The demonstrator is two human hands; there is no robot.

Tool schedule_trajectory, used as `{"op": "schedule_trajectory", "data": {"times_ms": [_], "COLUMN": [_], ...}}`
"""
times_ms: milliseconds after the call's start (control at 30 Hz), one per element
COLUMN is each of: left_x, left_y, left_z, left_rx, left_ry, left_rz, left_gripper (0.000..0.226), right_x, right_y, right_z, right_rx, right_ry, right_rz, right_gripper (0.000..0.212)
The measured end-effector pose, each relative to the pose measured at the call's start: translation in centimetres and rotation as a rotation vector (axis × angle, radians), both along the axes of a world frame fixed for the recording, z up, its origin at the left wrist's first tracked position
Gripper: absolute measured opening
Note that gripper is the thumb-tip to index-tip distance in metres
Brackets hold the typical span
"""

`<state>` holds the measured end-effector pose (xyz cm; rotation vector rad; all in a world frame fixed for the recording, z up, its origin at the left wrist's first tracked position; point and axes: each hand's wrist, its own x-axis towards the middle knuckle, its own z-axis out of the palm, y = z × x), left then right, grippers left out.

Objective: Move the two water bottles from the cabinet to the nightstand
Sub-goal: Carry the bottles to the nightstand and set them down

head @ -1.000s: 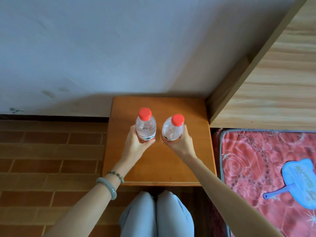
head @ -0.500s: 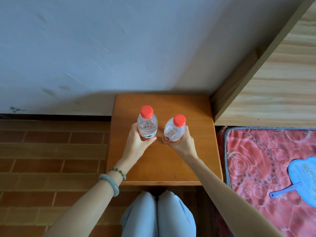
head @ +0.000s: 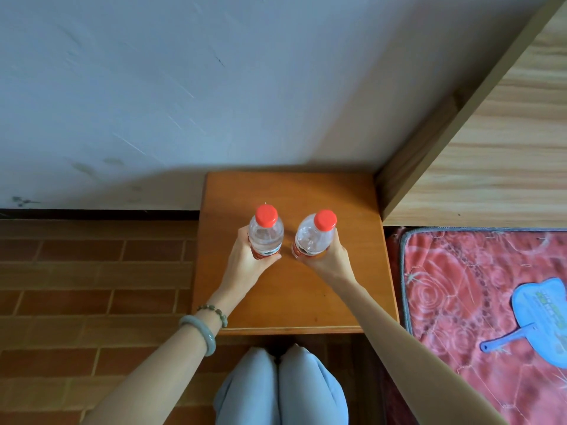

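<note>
Two clear water bottles with red caps stand side by side over the middle of the orange wooden nightstand. My left hand is wrapped around the lower part of the left bottle. My right hand grips the right bottle, which leans slightly to the right. The bottoms of both bottles are hidden by my fingers, so I cannot tell whether they touch the nightstand top.
A white wall rises behind the nightstand. A light wooden headboard and a red patterned mattress with a blue hand fan lie to the right. Brick floor is on the left. My knees are below the nightstand's front edge.
Both bottles stay in my hands over the nightstand. The view has drifted slightly, and the two bottles sit a little farther apart than before.
</note>
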<state>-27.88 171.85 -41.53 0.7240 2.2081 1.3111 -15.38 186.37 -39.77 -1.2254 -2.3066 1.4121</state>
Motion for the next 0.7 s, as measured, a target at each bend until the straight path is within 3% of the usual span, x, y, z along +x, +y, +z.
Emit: {"op": "schedule_trajectory", "data": {"times_ms": [100,267,500,700], "left_x": [0.0,0.3,0.0,-0.1], "left_y": [-0.3,-2.3,-2.7,-2.0], "left_z": [1.4,6.2,20.8,33.6], "left_rx": [-0.051,-0.195,-0.220,-0.160], "left_ry": [-0.034,-0.021,0.116,0.389], "left_rz": [-0.018,-0.032,-0.050,-0.122], "left_gripper": [0.076,0.101,0.103,0.100], "right_x": [0.8,3.0,4.0,3.5], "right_y": [0.3,0.7,0.8,0.9], "right_z": [1.3,7.1,20.9,33.1], "right_rx": [-0.029,-0.006,0.146,0.304], "right_ry": [-0.031,-0.091,-0.051,0.034], "right_rz": [0.040,0.123,0.232,0.317], "right_gripper": [0.089,0.100,0.097,0.093]}}
